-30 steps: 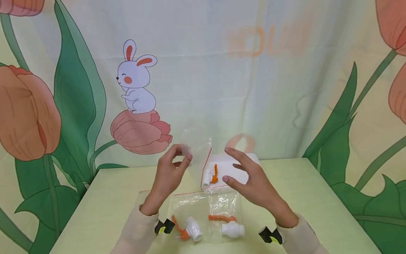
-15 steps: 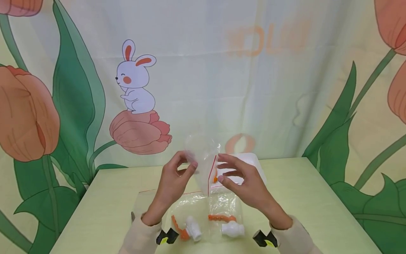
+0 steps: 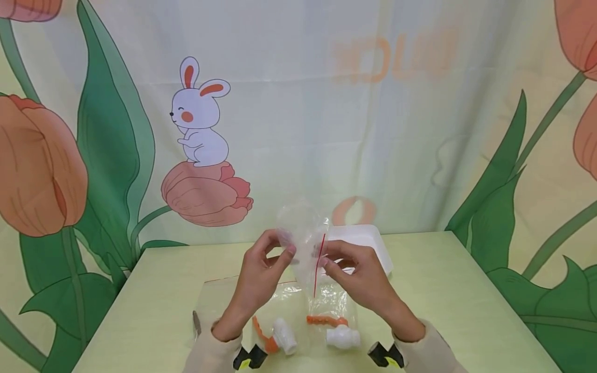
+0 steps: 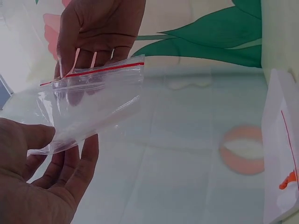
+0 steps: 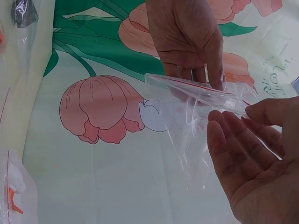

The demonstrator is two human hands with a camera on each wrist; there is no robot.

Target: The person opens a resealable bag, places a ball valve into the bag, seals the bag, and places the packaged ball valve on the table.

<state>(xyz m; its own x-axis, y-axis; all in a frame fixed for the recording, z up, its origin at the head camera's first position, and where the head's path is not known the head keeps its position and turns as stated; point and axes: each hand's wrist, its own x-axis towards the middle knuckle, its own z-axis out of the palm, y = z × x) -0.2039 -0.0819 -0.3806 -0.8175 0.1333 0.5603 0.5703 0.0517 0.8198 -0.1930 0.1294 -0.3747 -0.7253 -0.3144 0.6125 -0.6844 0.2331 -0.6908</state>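
Note:
A clear zip bag (image 3: 305,235) with a red seal line is held up over the table between both hands. My left hand (image 3: 259,269) pinches the bag on its left side, away from the seal. At the red-lined opening, my right hand (image 3: 361,267) grips the edge between thumb and fingers. The bag looks empty, and hand shapes show through its film in the left wrist view. Below the hands lie two bagged white ball valves with orange handles, one left (image 3: 283,336) and one right (image 3: 342,336).
Behind the right hand stands a white tray (image 3: 373,241) against the curtain. An orange valve handle (image 4: 288,181) in a bag shows inside it in the left wrist view. A dark grey piece (image 3: 196,324) lies beside the left sleeve.
My right hand has moved left and down to the bag and taken its red-lined edge. The left hand has shifted slightly right and down with the bag, which now covers the valve in the tray.

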